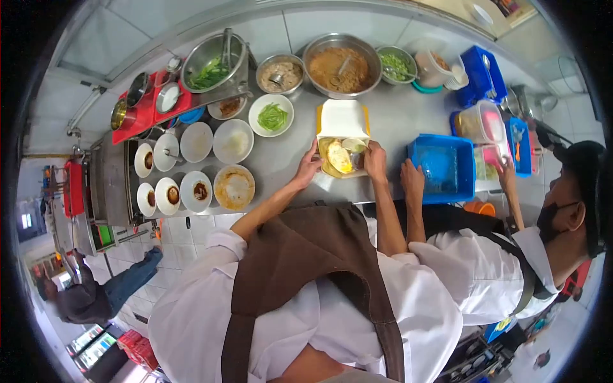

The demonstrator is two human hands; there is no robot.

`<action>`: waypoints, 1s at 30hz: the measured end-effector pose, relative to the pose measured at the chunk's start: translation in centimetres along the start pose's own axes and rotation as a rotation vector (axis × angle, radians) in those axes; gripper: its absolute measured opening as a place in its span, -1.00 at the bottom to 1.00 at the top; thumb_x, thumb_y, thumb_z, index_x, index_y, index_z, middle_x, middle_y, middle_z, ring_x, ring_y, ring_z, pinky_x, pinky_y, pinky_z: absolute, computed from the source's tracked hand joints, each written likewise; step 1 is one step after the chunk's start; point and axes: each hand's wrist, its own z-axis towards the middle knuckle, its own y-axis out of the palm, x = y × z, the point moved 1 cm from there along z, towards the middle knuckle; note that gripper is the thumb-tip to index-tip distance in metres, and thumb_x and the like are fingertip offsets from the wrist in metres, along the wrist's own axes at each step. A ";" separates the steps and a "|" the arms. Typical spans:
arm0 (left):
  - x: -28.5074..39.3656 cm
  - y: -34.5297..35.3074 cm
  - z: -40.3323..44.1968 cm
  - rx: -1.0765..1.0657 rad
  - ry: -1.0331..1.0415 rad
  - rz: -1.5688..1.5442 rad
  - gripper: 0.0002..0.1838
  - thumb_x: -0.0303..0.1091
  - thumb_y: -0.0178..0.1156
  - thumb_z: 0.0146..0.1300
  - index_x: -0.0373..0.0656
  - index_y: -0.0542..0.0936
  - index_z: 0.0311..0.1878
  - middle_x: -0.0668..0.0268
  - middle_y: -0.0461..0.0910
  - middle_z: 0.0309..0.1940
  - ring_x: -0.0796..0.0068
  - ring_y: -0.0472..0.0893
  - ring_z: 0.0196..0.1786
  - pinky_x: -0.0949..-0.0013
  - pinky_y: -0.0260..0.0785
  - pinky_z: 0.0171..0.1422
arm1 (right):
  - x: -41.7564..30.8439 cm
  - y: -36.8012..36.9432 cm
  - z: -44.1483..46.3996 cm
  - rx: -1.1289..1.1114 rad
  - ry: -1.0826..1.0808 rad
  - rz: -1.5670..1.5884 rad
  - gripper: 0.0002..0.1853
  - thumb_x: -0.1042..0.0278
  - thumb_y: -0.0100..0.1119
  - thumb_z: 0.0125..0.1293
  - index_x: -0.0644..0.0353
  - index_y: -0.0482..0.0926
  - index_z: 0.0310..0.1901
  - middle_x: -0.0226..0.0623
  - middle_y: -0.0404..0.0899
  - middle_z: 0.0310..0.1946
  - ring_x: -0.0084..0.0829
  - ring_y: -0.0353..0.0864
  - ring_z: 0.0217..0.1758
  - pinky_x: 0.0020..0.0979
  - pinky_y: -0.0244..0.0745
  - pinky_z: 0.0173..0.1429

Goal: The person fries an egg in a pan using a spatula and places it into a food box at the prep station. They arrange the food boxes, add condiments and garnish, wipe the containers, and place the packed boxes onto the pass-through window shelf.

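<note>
A takeaway box (343, 118) with a white inside and yellow outside stands on the steel counter in front of me, its lid raised at the back. In it lie a fried egg (339, 157), a pale green slice (354, 145) and something dark at the right that I cannot make out. My left hand (308, 167) grips the box's left wall, fingers on the side. At the right wall, my right hand (375, 161) has its fingers curled over the edge, close to the dark item; its fingertips are partly hidden.
Bowls (234, 185) crowd the left, some with dark sauce. Behind the box stand a plate of green strips (272, 116) and a large bowl of brown food (338, 66). At right is a blue tub (441, 167). A co-worker's hand (412, 177) rests beside it, near my right arm.
</note>
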 end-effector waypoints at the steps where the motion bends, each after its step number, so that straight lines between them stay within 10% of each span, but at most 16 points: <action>1: -0.3 -0.4 0.2 0.024 0.089 0.332 -0.16 -0.49 0.08 0.18 0.12 -0.11 0.47 0.14 0.25 0.18 0.22 0.40 0.14 0.20 0.33 0.17 | 0.0 -0.1 -0.1 -0.035 0.084 -0.059 -0.80 0.46 -0.02 0.13 0.38 0.56 -0.32 0.14 0.54 -0.27 0.09 0.54 -0.21 -0.15 0.43 -0.09; 8: -1.0 -1.2 1.1 0.148 0.243 0.877 -0.12 -0.57 0.11 0.00 -0.06 -0.01 0.43 -0.13 0.39 0.00 -0.08 0.44 0.06 0.15 0.28 0.19 | -1.3 -1.8 0.4 -0.100 0.164 -0.341 -0.70 0.20 0.15 0.06 0.34 0.57 -0.36 0.08 0.55 -0.41 0.07 0.54 -0.29 -0.09 0.42 -0.16; 11: -0.3 -0.9 0.7 0.153 0.091 0.964 -0.48 -0.53 0.09 0.00 -0.24 0.42 0.13 -0.11 0.49 -0.10 -0.05 0.49 0.02 0.17 0.33 0.14 | -2.3 -1.6 0.5 0.006 0.029 -0.484 -0.72 0.23 0.16 0.06 0.33 0.58 -0.36 0.04 0.56 -0.36 0.05 0.53 -0.24 -0.06 0.41 -0.07; 15: 1.2 0.6 -1.2 0.202 0.161 1.029 -0.60 -0.53 0.09 -0.01 -0.28 0.49 -0.01 -0.11 0.50 -0.12 -0.06 0.48 0.02 0.17 0.33 0.14 | 0.3 -0.1 1.8 -0.152 0.202 -0.352 -0.77 0.31 0.08 0.04 0.31 0.60 -0.40 0.05 0.58 -0.40 0.03 0.55 -0.20 -0.02 0.39 -0.06; 21: 0.6 -0.1 -1.1 0.195 0.353 0.911 -0.44 -0.54 0.13 0.00 -0.18 0.43 0.18 0.00 0.53 -0.11 0.03 0.55 -0.08 0.21 0.38 0.07 | 0.0 0.7 2.5 -0.095 0.125 -0.361 -0.80 0.33 0.12 -0.01 0.32 0.60 -0.48 0.01 0.58 -0.43 0.04 0.53 -0.25 -0.03 0.38 -0.12; 26: 1.6 -0.4 -1.2 0.135 0.013 0.329 -0.33 -0.61 0.08 0.02 -0.09 0.32 0.30 0.26 0.54 -0.09 0.40 0.57 -0.17 0.40 0.45 -0.05 | -1.3 0.1 3.4 -0.107 0.091 -0.374 -0.80 0.34 0.14 -0.05 0.32 0.60 -0.49 -0.01 0.59 -0.43 0.03 0.53 -0.28 -0.04 0.36 -0.13; 30: 2.7 -1.4 -2.0 -0.003 -0.087 0.159 -0.29 -0.68 0.01 0.04 -0.14 0.22 0.34 0.25 0.42 0.13 0.33 0.50 0.09 0.33 0.45 0.03 | -2.5 -0.1 3.7 -0.066 0.098 -0.242 -0.84 0.40 0.12 -0.11 0.30 0.59 -0.50 0.00 0.58 -0.43 0.00 0.55 -0.32 -0.09 0.39 -0.16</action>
